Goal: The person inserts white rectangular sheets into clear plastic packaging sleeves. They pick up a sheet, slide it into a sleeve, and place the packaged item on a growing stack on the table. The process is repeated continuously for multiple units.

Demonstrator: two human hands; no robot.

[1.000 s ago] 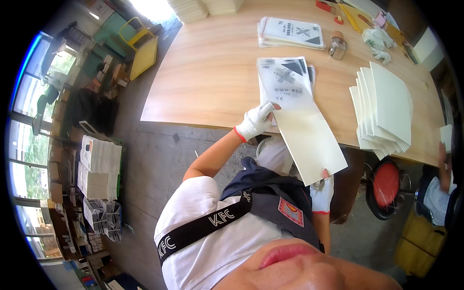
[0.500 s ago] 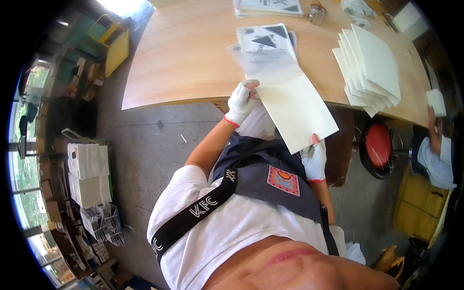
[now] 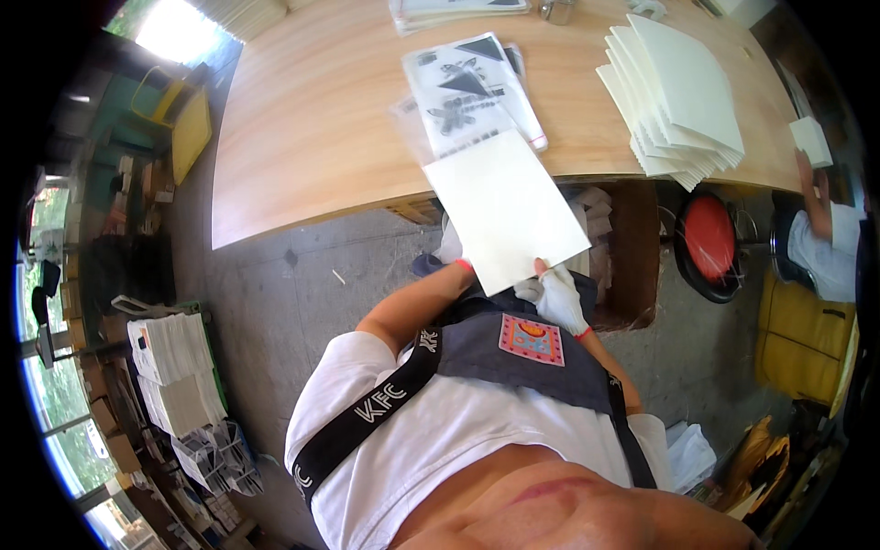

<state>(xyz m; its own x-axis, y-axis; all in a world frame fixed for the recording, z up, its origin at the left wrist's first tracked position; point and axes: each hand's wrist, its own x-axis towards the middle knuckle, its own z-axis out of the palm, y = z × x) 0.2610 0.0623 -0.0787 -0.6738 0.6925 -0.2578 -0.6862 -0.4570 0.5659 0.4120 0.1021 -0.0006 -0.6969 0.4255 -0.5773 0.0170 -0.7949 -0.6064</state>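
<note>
A blank white paper pad (image 3: 509,215) is held tilted in front of me, beyond the table's near edge. My right hand (image 3: 559,301), in a white knit glove, grips its near right corner, thumb on top and fingers underneath. My left forearm (image 3: 412,301) reaches beneath the pad; only a bit of red glove cuff shows there, and the left fingers are hidden. The pad's far edge overlaps a pile of clear plastic sleeves (image 3: 467,87) with black printed patterns on the table. I cannot tell whether that edge is inside a sleeve.
Fanned white pads (image 3: 683,92) stand on the wooden table (image 3: 312,119) at the right. More printed sleeves (image 3: 458,11) and a metal cup (image 3: 556,9) lie farther back. A red stool (image 3: 709,240) and a co-worker's arm (image 3: 814,197) are at the right; stacked paper (image 3: 174,367) is at the left.
My left hand has gone from the pad's far left edge to underneath it. The pad has shifted left and now lies flatter to view. My right hand still grips its near corner.
</note>
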